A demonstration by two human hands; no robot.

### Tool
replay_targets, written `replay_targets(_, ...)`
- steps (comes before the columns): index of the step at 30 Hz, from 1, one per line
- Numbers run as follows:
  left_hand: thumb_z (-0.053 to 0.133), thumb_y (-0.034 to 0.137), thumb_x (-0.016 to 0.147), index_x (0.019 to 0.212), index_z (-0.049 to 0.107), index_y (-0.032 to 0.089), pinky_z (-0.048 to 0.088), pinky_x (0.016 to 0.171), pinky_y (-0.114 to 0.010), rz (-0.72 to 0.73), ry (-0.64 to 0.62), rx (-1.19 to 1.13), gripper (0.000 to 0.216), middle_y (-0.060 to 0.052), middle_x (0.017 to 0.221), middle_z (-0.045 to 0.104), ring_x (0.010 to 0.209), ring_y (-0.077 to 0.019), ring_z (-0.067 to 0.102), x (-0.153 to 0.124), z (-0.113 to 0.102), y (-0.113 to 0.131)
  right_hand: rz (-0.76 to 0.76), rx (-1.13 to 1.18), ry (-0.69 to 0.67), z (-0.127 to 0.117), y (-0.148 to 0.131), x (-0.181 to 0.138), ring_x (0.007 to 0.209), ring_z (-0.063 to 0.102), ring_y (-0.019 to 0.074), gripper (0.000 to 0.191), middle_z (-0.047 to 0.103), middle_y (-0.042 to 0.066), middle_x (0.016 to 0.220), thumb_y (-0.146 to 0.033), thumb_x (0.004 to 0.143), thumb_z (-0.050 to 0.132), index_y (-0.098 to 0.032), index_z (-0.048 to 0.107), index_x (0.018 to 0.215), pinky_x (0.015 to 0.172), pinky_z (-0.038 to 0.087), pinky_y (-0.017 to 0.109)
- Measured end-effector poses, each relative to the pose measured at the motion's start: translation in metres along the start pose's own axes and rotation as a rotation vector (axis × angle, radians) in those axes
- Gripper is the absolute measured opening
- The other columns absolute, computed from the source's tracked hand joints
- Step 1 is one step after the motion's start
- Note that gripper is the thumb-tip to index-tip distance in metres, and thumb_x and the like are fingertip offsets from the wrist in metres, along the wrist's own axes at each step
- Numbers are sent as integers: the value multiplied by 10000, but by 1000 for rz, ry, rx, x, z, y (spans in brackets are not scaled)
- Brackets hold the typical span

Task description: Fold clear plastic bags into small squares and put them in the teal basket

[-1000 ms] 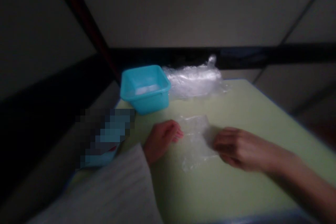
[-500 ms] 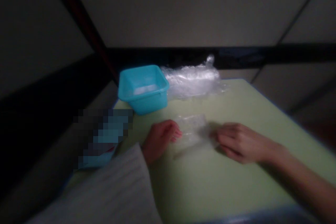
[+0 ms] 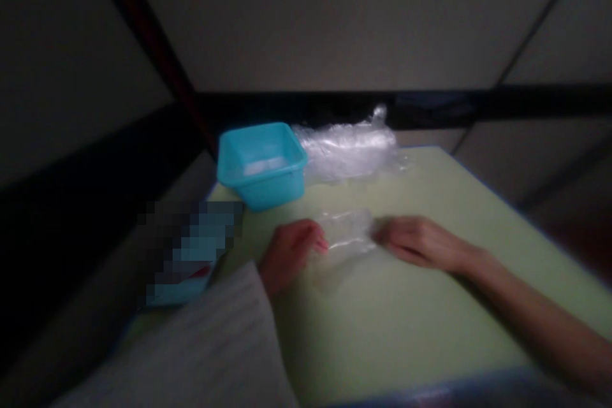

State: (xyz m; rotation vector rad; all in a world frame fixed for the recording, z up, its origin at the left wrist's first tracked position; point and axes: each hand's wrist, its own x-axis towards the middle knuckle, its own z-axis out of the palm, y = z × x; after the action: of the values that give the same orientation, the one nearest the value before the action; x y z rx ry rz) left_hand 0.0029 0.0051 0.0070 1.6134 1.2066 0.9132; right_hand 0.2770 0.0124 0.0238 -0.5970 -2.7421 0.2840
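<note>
A clear plastic bag lies low over the yellow-green table, between my two hands. My left hand, coming out of a grey sleeve, has its fingers curled closed at the bag's left edge. On the other side my right hand is closed, with its fingertips pinching the bag's right edge. Blur and dim light hide the exact fingertips. Whatever may be inside the bag cannot be made out.
Behind the hands stands a turquoise plastic basin with something pale inside. A heap of clear plastic bags lies right of it at the table's far edge. A light-blue object, partly pixelated, is at the left edge.
My right hand has moved left and slightly up, to the bag's right edge. The bag's near flap has shifted and looks flatter. My left hand has hardly moved.
</note>
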Motion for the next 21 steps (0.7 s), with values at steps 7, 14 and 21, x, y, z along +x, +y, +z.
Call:
replay_targets(7,475,301,798,657,546,163,497,519,-252,26,104,40,209,-26,597,663,524,-161,649,2,-4,-1,132,157,68,-2,4,-1,726,569,159,184,618,77,798,-229,916,414,-140,573,889,652,453,289)
replay_targets(14,488,290,789,642,560,167,476,489,-229,46,154,104,205,-16,603,655,500,-144,630,4,-5,-4,455,441,241,6,3,7,574,515,116,82,574,9,663,-227,807,514,-169,510,749,510,409,221)
replay_targets(21,499,294,777,654,555,171,459,483,-216,47,180,137,182,-6,596,635,512,-140,620,5,-5,-5,610,523,415,20,-2,21,543,492,109,139,539,-37,626,-190,733,535,-202,422,812,490,370,210)
